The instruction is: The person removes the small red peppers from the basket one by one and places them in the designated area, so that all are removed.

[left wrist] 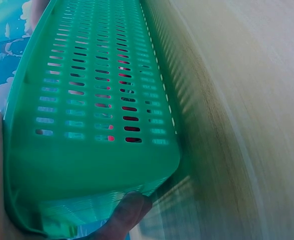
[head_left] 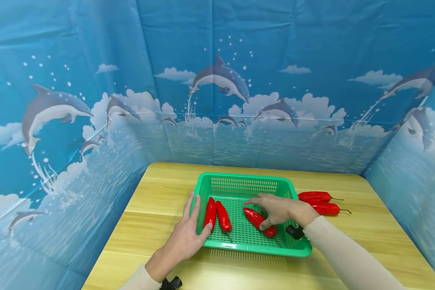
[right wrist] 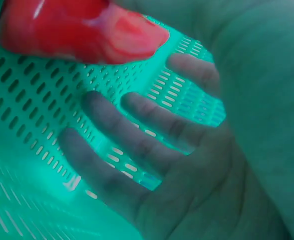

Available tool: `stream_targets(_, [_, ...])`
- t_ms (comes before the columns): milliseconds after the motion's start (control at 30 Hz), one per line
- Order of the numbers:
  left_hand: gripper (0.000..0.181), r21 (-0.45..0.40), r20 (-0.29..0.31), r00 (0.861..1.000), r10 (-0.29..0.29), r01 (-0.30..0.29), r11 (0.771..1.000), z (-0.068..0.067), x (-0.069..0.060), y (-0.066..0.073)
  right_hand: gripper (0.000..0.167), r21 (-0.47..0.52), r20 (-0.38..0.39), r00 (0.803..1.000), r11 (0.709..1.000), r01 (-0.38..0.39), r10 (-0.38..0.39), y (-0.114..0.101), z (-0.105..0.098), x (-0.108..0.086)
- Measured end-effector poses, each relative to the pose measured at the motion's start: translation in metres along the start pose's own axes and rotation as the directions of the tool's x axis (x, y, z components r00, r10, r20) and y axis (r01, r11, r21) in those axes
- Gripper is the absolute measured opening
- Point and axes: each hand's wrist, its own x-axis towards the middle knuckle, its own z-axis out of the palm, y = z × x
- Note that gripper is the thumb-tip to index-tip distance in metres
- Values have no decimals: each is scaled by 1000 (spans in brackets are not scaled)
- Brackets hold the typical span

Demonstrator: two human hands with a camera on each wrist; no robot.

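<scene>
A green plastic basket (head_left: 217,244) with slotted walls stands on the table, and my left hand (head_left: 186,237) holds it at the left end. The thumb lies over the rim; in the left wrist view fingers (left wrist: 129,212) press the basket's outer wall (left wrist: 86,165). Inside, at the left, lie a red chili pepper (head_left: 210,213) and another red pepper (head_left: 223,216). Over the right half, my right hand (head_left: 278,209) reaches in with fingers spread, the thumb at a third pepper (head_left: 255,218). In the right wrist view this pepper (right wrist: 61,30) lies beside the thumb, outside the spread fingers.
Two more red peppers lie on the table just right of the basket, a farther pepper (head_left: 314,196) and a nearer pepper (head_left: 325,208). The wooden table (head_left: 130,225) is backed by blue dolphin-print sheets (head_left: 217,137) on the left, back and right sides.
</scene>
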Motion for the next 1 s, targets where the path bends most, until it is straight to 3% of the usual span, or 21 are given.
stream_targets(300, [97, 4, -7, 1000, -3, 3, 1000, 0, -1, 0, 100, 26, 27, 999, 999, -42, 41, 0, 4, 0])
stream_targets(467, [96, 10, -7, 1000, -10, 10, 1000, 0, -1, 1, 94, 28, 32, 998, 998, -51, 50, -1, 6, 3])
stream_targets(733, [95, 9, -13, 1000, -4, 4, 1000, 1, -1, 1, 71, 50, 29, 998, 997, -55, 53, -2, 11, 4])
stream_targets(1000, [95, 9, -24, 1000, -2, 2, 1000, 2, -1, 1, 70, 73, 25, 999, 996, -44, 42, -2, 10, 3])
